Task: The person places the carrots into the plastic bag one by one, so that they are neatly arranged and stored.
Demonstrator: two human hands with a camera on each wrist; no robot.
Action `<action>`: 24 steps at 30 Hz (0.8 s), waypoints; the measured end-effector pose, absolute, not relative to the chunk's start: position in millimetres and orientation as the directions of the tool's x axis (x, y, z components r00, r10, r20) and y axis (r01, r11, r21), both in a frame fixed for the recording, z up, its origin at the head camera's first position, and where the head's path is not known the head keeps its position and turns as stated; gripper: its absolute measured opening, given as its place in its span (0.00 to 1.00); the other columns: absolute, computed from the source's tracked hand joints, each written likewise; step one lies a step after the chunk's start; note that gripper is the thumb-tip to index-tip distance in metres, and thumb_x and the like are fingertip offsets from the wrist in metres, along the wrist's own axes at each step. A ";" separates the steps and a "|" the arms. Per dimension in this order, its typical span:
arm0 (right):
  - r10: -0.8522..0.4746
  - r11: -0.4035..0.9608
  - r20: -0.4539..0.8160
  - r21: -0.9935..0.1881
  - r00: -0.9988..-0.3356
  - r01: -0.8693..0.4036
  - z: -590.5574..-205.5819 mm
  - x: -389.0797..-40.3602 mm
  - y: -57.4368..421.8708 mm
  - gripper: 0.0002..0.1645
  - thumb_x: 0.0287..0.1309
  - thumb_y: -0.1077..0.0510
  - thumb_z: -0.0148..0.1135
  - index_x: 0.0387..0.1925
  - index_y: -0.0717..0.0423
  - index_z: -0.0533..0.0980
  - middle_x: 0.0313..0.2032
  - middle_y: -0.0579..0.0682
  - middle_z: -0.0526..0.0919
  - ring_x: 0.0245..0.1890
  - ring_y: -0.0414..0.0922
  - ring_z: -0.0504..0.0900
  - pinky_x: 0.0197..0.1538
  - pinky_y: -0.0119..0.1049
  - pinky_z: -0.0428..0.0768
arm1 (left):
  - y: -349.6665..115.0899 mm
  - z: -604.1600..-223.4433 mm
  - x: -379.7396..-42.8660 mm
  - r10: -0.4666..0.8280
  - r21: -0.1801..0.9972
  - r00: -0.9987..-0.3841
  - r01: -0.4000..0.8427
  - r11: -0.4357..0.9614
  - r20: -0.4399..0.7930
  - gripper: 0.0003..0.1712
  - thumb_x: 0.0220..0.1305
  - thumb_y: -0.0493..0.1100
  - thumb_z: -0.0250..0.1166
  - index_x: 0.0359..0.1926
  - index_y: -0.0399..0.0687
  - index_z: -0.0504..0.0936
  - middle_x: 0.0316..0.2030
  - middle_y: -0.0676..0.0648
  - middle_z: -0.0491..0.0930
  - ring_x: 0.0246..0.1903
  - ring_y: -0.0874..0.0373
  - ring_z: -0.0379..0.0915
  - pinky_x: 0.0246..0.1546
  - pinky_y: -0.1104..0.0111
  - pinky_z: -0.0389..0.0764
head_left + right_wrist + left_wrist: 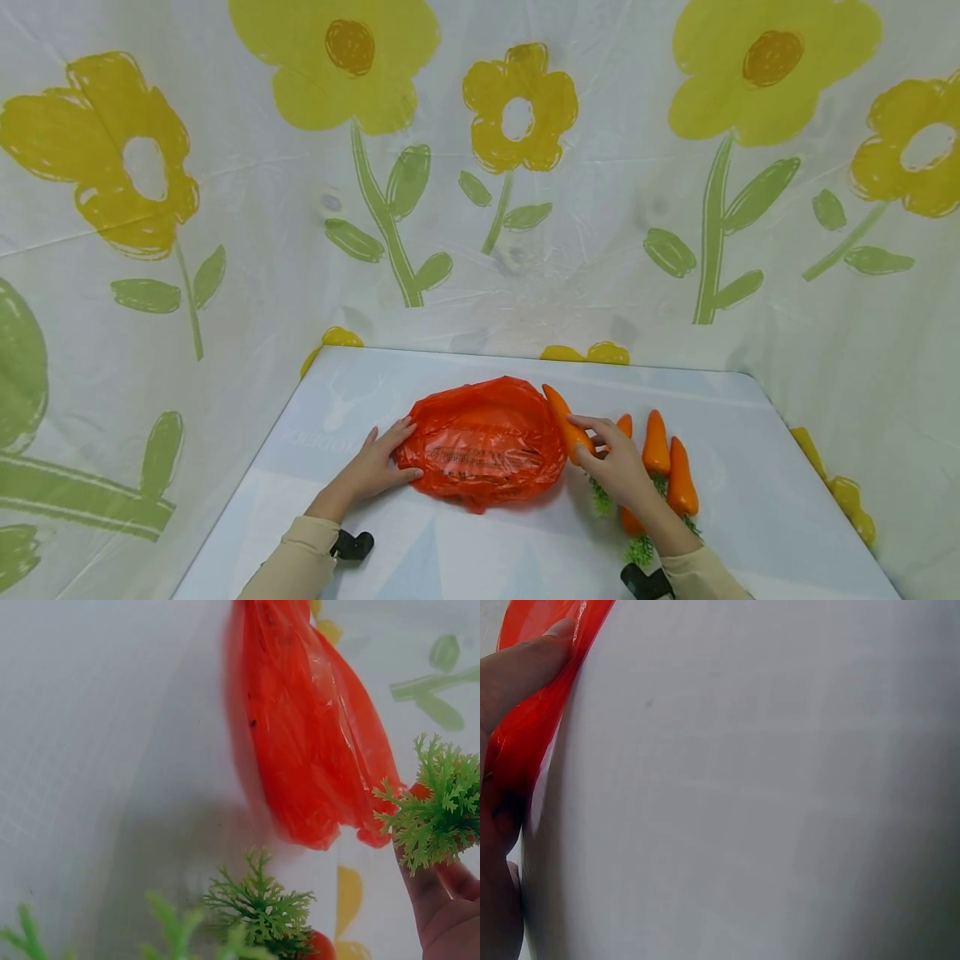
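Red plastic makes up the bag, which lies spread on the pale table with dark print across its front. Seen from the head view, with the bag as the dial's centre, the left hand is at 9 o'clock. It holds the bag's edge in a narrow grip; the left wrist view shows the thumb lying over the plastic.

At 3 o'clock the right hand pinches 1 orange carrot between thumb and fingers. The carrot's tip points to 11 o'clock and its body lies alongside the bag's rim; whether the 2 touch I cannot tell. The held carrot's green leafy top shows clearly in the right wrist view, by the palm.

Farther out, between 3 and 4 o'clock, at least 3 loose carrots lie on the table, their tips towards 12. The hand and forearm hide part of this group, so the exact count is unclear.

Both forearms wear beige sleeves, with a black device at each wrist. A white curtain printed with yellow flowers hangs at 12 o'clock.
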State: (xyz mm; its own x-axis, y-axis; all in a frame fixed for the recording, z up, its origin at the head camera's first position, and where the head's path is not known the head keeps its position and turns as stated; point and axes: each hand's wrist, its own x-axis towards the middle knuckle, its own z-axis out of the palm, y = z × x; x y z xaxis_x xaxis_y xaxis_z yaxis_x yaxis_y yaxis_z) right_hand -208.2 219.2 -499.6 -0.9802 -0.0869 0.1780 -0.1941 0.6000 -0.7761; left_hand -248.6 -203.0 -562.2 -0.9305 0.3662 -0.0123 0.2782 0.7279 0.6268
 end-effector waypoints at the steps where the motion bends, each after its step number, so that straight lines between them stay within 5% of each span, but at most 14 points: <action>1: -0.086 0.600 0.176 -0.776 -0.981 -0.192 -499.9 -208.4 218.5 0.25 0.64 0.58 0.65 0.62 0.42 0.80 0.56 0.48 0.80 0.44 0.45 0.77 0.46 0.34 0.82 | -203.0 -562.2 -248.7 0.366 0.626 -0.931 0.278 0.728 -0.012 0.52 0.58 0.58 0.75 0.77 0.43 0.63 0.78 0.43 0.56 0.78 0.44 0.46 0.76 0.43 0.33; 24: -0.110 0.544 0.206 -0.806 -0.972 -0.232 -500.0 -208.8 204.5 0.25 0.63 0.59 0.66 0.62 0.43 0.80 0.53 0.48 0.81 0.41 0.45 0.78 0.44 0.32 0.83 | -202.7 -560.9 -246.2 0.368 0.623 -0.930 0.291 0.726 0.007 0.52 0.58 0.58 0.75 0.76 0.43 0.64 0.77 0.42 0.57 0.77 0.42 0.48 0.76 0.41 0.35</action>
State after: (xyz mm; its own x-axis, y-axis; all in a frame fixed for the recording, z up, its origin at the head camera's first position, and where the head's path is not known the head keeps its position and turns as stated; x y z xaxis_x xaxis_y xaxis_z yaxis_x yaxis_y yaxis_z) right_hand -208.8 204.5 -500.0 -0.9724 -0.1102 0.2059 -0.2324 0.5440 -0.8063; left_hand -246.2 -202.7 -560.9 -0.9299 0.3677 0.0067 0.2915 0.7258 0.6232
